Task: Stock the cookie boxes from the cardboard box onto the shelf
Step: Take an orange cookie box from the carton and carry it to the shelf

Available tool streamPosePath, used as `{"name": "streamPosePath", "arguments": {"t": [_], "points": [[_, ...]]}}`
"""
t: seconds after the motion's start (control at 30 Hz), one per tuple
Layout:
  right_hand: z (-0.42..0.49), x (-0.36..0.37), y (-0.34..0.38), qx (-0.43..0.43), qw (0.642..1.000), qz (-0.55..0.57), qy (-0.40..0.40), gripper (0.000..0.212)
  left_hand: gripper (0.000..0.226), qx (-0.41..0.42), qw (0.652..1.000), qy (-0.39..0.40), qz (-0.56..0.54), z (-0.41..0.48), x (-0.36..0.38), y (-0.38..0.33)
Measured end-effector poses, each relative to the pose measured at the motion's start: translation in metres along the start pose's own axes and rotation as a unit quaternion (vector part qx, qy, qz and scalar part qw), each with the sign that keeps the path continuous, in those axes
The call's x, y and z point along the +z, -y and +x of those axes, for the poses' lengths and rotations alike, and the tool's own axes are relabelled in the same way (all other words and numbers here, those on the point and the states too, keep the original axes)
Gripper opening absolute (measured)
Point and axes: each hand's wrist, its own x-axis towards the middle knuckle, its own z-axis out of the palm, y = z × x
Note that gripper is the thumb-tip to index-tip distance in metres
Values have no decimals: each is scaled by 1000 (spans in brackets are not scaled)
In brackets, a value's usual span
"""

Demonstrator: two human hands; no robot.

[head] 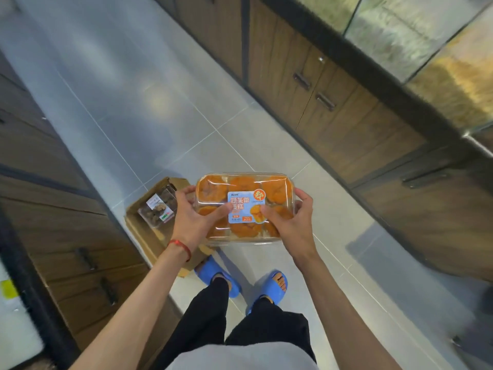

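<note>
I hold a clear plastic cookie box (241, 193) with orange pastries and a blue label in front of me, above the floor. My left hand (196, 213) grips its left side, thumb on the lid. My right hand (289, 222) grips its right side, thumb on the label. Below and to the left, an open cardboard box (149, 231) stands on the floor against the cabinet. Inside it lies another clear box (157, 206) holding dark cookies.
Grey tiled floor (165, 124) runs as an aisle between wooden cabinets with dark handles on the left (80, 249) and right (333, 108). Glass-fronted bins (426, 44) sit above the right cabinets. My feet in blue slippers (272, 287) stand beside the cardboard box.
</note>
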Motion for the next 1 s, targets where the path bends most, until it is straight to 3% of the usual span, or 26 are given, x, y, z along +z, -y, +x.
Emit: {"name": "streamPosePath", "arguments": {"t": [0.2, 0.43, 0.8, 1.0], "points": [[2, -80, 38, -29, 999, 16, -36, 99, 78, 54, 998, 29, 9, -20, 73, -55], [28, -143, 94, -66, 993, 59, -82, 77, 69, 139, 988, 67, 24, -2, 143, -128], [145, -162, 189, -91, 971, 75, -207, 80, 81, 182, 971, 156, 0, 121, 215, -249], [200, -162, 242, -103, 952, 116, -264, 77, 74, 220, 954, 204, 13, 190, 247, -325]]}}
